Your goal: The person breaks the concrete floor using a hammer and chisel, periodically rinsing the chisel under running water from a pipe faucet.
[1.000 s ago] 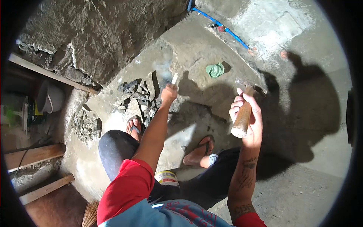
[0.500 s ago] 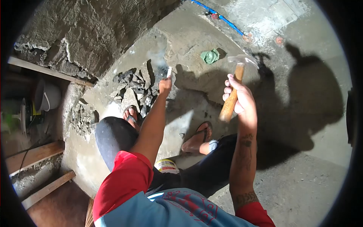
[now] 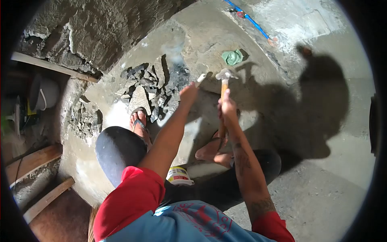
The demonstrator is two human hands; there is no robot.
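Observation:
My left hand [image 3: 188,92] is closed around a short, pale rod that looks like a chisel [image 3: 201,78], its end pointing up and to the right. The rod's lower part is hidden by the hand. Just to the right, my right hand [image 3: 228,107] grips a hammer [image 3: 224,85] by its wooden handle. The metal head [image 3: 226,74] is close beside the chisel's top end, with a small gap between them. A heap of broken, ridged tile pieces [image 3: 140,99] lies left of my left hand, near my sandalled foot [image 3: 139,121].
A crumpled green bag [image 3: 232,57] lies on the concrete floor beyond the hammer. A blue pipe [image 3: 258,27] runs along the wall base. A small white tub [image 3: 178,176] is under my legs. More rubble [image 3: 85,119], wooden boards [image 3: 50,199] and a grey bucket [image 3: 42,93] are at left.
My right hand has swung the hammer left and inward, close to the chisel. My left hand has shifted right with the chisel, which now tilts more to the right.

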